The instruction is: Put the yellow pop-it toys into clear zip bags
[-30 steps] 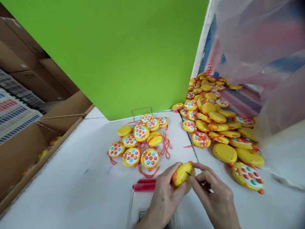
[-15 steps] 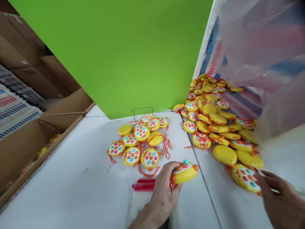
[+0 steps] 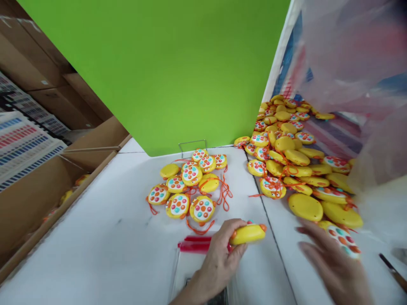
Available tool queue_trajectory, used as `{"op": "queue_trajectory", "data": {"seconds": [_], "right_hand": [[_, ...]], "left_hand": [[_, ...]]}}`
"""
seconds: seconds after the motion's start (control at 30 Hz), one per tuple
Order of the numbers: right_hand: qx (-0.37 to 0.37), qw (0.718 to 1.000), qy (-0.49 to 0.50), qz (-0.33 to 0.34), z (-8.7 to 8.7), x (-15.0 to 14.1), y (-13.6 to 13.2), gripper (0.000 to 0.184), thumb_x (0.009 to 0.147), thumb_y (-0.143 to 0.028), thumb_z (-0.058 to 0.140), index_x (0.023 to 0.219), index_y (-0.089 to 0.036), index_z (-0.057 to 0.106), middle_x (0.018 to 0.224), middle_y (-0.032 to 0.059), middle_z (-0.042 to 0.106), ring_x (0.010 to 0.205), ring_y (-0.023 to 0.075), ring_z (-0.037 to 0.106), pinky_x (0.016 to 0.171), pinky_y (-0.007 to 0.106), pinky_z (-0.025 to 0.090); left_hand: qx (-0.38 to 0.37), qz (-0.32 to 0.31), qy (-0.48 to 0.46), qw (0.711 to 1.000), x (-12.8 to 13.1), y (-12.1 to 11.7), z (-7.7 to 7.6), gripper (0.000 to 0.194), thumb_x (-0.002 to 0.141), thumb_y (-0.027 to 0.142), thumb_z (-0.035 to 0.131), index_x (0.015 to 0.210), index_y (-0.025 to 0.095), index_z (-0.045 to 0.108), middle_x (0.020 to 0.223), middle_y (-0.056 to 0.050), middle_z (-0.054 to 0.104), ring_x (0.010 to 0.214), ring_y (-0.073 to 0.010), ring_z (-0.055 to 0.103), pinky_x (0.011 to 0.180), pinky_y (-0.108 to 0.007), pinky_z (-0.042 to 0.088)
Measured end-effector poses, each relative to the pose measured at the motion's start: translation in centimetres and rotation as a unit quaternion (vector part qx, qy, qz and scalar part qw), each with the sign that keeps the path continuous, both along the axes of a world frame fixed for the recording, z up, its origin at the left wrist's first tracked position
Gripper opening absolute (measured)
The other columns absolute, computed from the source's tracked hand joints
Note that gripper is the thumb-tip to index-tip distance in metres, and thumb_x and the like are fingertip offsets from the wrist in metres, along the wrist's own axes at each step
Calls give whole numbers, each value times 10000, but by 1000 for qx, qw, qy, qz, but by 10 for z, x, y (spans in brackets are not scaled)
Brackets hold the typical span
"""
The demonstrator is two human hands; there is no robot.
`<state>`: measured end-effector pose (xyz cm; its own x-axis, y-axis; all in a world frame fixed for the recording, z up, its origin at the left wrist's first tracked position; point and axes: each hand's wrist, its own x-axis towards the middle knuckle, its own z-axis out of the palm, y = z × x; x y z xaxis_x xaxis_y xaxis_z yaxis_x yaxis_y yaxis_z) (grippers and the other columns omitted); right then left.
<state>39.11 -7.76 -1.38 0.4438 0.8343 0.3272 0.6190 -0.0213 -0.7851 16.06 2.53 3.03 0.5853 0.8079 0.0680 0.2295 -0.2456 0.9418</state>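
Observation:
My left hand (image 3: 219, 258) grips a yellow duck-shaped toy (image 3: 248, 234) edge-on, its orange tips at both ends and its coloured buttons facing away from me. My right hand (image 3: 332, 264) is blurred and open at the lower right, its fingers over another button toy (image 3: 345, 242). Whether they touch it, I cannot tell. A thin dark-tipped tool with a brown handle (image 3: 392, 267) lies to the right of that hand. Below my left hand is a clear plastic bag with a red strip (image 3: 194, 245).
A group of toys with orange cords (image 3: 187, 186) lies on the white table (image 3: 95, 237). A larger heap of toys (image 3: 286, 161) spills from a striped plastic bag (image 3: 330, 135). Behind stands a green board (image 3: 143, 72). A cardboard box (image 3: 41, 203) sits at the left.
My right hand has left the toy in my left hand, no longer holds the thin tool, and has moved right to the lower-right toy. My left hand has turned its toy edge-on.

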Motion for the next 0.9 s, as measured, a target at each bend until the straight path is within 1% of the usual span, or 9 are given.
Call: {"op": "queue_trajectory", "data": {"seconds": [0.07,0.13,0.2,0.33,0.53,0.67,0.77,0.83,0.9], "right_hand": [[-3,990,40,134,13,-48,23,397,805,-318,594,1190,-255,522,1227,67,556,1104,234,540,816,292,527],[14,985,70,157,17,-79,36,344,822,-268,581,1161,-251,526,1208,74,553,1124,221,522,898,319,484],[28,983,97,153,18,-92,42,294,826,-242,577,1116,-238,530,1164,81,559,1111,213,526,913,323,467],[23,979,112,170,25,-92,41,238,803,-253,609,1026,-234,530,1042,58,585,1002,195,566,839,278,485],[30,982,112,150,27,-98,39,140,796,-291,606,907,-220,557,801,9,597,731,157,589,636,222,490],[27,981,135,139,20,-110,43,146,810,-307,589,908,-206,548,802,19,600,737,168,580,651,244,487],[-17,981,120,149,20,-110,50,160,832,-336,554,930,-209,549,816,14,604,753,165,584,665,240,488],[-44,985,76,149,18,-97,52,208,848,-368,515,987,-217,552,912,29,612,851,181,591,738,264,492],[-39,995,-3,91,10,-71,49,310,840,-434,493,1052,-216,553,1054,70,588,989,232,555,859,357,457]], "left_hand": [[-18,-9,-5,1000,0,0,4,312,832,204,550,1141,226,513,1130,-61,576,1035,-192,538,880,-266,428],[-15,-11,-16,1000,-2,-2,7,303,838,208,549,1138,230,514,1137,-56,571,1059,-185,527,903,-256,412],[6,-13,-28,999,-6,-4,8,301,844,193,539,1140,239,506,1156,-51,552,1085,-178,507,934,-256,390],[33,-27,-48,998,-9,-9,6,314,865,155,486,1163,253,465,1145,-44,522,1091,-165,485,945,-260,374],[12,-43,-36,998,-12,-9,2,258,873,179,465,1125,232,468,1061,-45,542,967,-158,524,861,-258,411],[10,-22,-15,1000,-13,-9,-2,219,865,211,476,1082,209,509,1001,-55,562,917,-171,537,820,-264,423],[-17,2,-3,1000,-9,-9,-2,249,864,260,492,1100,193,528,984,-64,594,883,-175,559,789,-261,444],[-13,27,5,1000,-10,-4,-4,287,849,259,520,1128,198,529,1029,-67,607,911,-181,568,812,-269,451],[38,75,18,996,-17,10,-8,312,843,235,524,1154,213,519,1106,-70,593,988,-192,556,875,-297,438]]}}
